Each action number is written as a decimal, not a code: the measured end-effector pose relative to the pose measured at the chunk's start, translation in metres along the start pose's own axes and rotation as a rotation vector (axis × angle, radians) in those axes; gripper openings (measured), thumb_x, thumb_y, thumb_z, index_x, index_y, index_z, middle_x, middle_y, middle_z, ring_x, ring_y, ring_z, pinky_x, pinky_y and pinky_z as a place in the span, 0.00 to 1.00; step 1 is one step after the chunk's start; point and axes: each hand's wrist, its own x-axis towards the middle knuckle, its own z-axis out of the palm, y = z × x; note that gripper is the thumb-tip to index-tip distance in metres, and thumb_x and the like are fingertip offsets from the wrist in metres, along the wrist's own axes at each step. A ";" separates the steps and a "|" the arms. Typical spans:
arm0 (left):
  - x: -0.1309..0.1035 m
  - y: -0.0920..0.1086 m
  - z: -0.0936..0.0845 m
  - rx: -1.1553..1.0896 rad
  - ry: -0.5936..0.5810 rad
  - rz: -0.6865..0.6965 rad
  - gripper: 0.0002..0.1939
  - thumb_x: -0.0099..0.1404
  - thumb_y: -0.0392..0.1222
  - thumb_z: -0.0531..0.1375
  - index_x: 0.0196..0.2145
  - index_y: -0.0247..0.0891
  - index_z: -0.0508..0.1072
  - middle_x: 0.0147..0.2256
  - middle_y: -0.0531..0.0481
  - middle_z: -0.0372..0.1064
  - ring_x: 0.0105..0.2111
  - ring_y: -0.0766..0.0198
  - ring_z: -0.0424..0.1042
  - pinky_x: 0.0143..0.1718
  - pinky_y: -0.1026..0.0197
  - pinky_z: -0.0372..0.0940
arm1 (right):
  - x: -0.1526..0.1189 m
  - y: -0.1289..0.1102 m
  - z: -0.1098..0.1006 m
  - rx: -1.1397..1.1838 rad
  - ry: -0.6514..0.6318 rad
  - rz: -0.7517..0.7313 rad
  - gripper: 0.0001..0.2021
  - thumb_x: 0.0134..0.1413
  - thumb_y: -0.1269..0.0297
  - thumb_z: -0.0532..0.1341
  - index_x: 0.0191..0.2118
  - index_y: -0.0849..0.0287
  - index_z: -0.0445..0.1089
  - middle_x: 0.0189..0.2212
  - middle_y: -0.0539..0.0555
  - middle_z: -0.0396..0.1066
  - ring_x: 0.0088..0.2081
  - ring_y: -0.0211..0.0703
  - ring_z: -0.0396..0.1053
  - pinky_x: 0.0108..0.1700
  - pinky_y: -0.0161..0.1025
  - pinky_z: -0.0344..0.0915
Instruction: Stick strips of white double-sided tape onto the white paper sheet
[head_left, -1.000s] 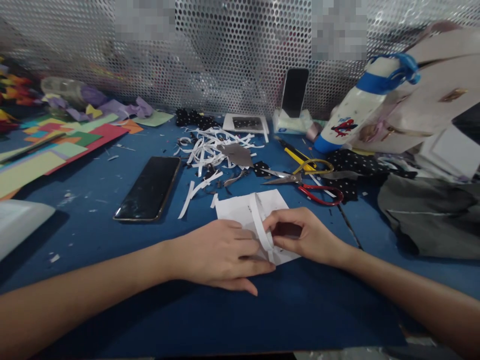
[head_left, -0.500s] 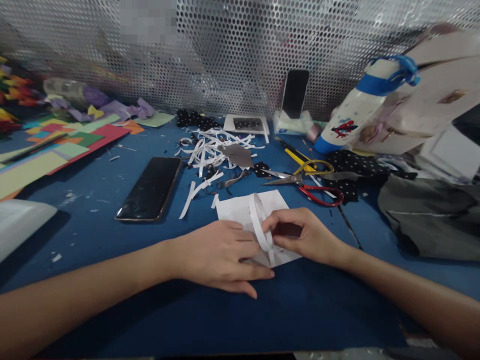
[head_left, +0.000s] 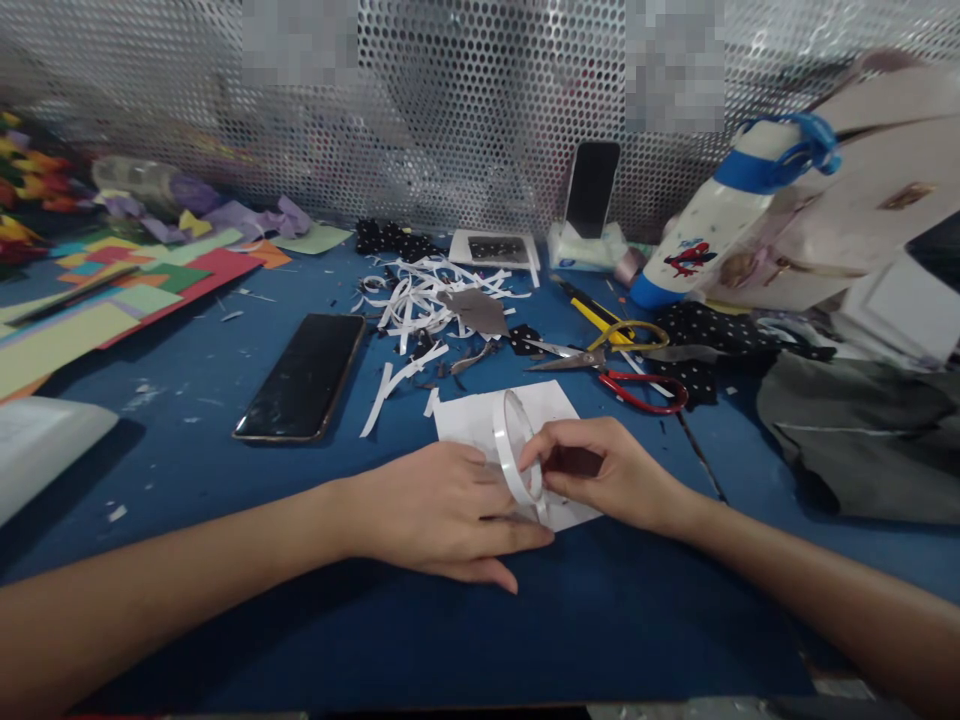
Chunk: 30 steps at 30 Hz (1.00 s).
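On the blue table, a white sheet of paper (head_left: 551,400) lies partly under both hands. Standing on edge over it is a narrow white roll of tape (head_left: 504,445). My right hand (head_left: 600,465) pinches the roll's right side between thumb and fingers. Flat across the paper's lower left rests my left hand (head_left: 450,515), palm down, its fingers apart and pointing toward the roll. Some of its fingertips are hidden behind the ring. Just beyond the paper are scissors (head_left: 574,362) with red and yellow handles.
A phone (head_left: 304,380) lies left, near a heap of white strips (head_left: 412,300). A yellow cutter (head_left: 596,312), water bottle (head_left: 709,220) and grey cloth (head_left: 862,440) occupy the right. Coloured paper (head_left: 135,285) fills the far left. Perforated metal (head_left: 480,100) closes off the back.
The roll has shifted slightly left and turned a little, showing a shinier band. My left fingertips have slid slightly right. My right hand keeps its grip.
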 end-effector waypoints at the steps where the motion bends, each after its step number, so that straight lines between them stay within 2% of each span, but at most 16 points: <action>1: -0.001 0.000 0.001 0.001 -0.004 -0.008 0.21 0.72 0.53 0.50 0.52 0.39 0.71 0.42 0.44 0.75 0.43 0.58 0.73 0.42 0.58 0.67 | 0.000 0.000 0.000 -0.005 0.000 -0.002 0.05 0.53 0.73 0.63 0.36 0.60 0.74 0.28 0.49 0.70 0.29 0.34 0.67 0.32 0.30 0.65; 7: -0.001 0.000 0.002 0.009 -0.024 -0.023 0.21 0.72 0.54 0.49 0.52 0.41 0.71 0.40 0.45 0.76 0.41 0.59 0.74 0.40 0.60 0.68 | 0.000 0.002 0.001 -0.051 -0.010 -0.014 0.06 0.52 0.76 0.63 0.37 0.60 0.74 0.28 0.48 0.70 0.30 0.33 0.66 0.31 0.29 0.62; 15: 0.003 -0.001 -0.001 0.001 -0.007 0.005 0.19 0.71 0.53 0.53 0.50 0.39 0.73 0.40 0.50 0.75 0.37 0.58 0.73 0.34 0.56 0.67 | 0.000 0.004 0.000 -0.109 -0.030 -0.035 0.07 0.53 0.75 0.63 0.38 0.59 0.73 0.29 0.47 0.70 0.29 0.32 0.65 0.31 0.29 0.61; 19: 0.004 0.000 -0.002 0.003 0.000 0.011 0.19 0.71 0.52 0.53 0.50 0.37 0.73 0.38 0.49 0.75 0.36 0.60 0.73 0.34 0.58 0.66 | 0.000 0.004 0.000 -0.154 -0.028 -0.058 0.08 0.52 0.76 0.64 0.38 0.59 0.73 0.29 0.47 0.70 0.29 0.32 0.66 0.31 0.29 0.61; 24: 0.002 -0.001 0.000 -0.016 0.021 0.003 0.19 0.72 0.52 0.51 0.51 0.38 0.72 0.41 0.46 0.75 0.39 0.59 0.73 0.37 0.59 0.67 | 0.000 0.004 0.001 -0.185 -0.023 -0.089 0.07 0.52 0.75 0.65 0.38 0.59 0.73 0.29 0.47 0.70 0.28 0.31 0.65 0.30 0.29 0.61; 30: 0.000 -0.001 0.002 -0.053 0.003 -0.015 0.20 0.71 0.53 0.52 0.51 0.37 0.71 0.37 0.45 0.75 0.37 0.58 0.74 0.38 0.57 0.69 | -0.001 0.004 0.002 -0.189 -0.024 -0.097 0.08 0.52 0.73 0.65 0.39 0.58 0.73 0.29 0.47 0.70 0.27 0.30 0.64 0.28 0.28 0.60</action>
